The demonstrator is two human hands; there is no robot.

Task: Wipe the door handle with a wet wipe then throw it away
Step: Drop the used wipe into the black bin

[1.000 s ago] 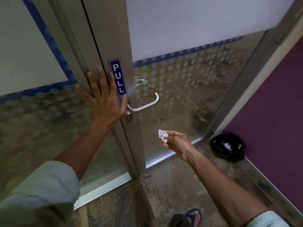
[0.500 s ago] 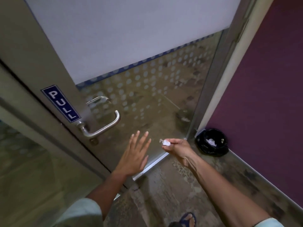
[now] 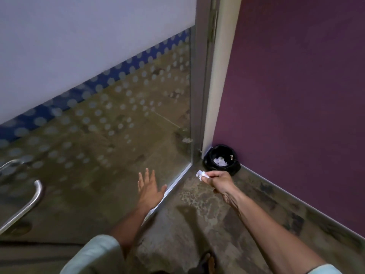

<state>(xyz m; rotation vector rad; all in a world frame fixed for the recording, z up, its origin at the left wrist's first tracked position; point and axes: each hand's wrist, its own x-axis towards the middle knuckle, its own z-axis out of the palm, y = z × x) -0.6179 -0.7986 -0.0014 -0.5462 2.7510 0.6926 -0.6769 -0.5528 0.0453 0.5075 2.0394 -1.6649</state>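
Right hand: the right hand stretches toward the floor corner, its fingertips pinching a crumpled white wet wipe that pokes out to the left.
Left hand: the left hand hangs empty in front of the glass door, fingers spread and palm turned away from the camera; whether it touches the glass cannot be told.
Wet wipe: held in the air just short of the black bin, not over its opening.
Bin: it sits on the floor in the corner where the door frame meets the purple wall, lined in black, with pale crumpled waste already inside.
Door handle: the steel lever door handle lies at the far left edge of the view, well apart from both hands.
Step in hand: by all appearances the disposal, with wiping seemingly behind.
Next move: carry the wipe over the bin's mouth, then loosen the pinch so it drops inside.
Hard to see: the handle is cut off by the frame edge; motion blur softens the door's dotted film; a foot at the bottom edge is barely visible.
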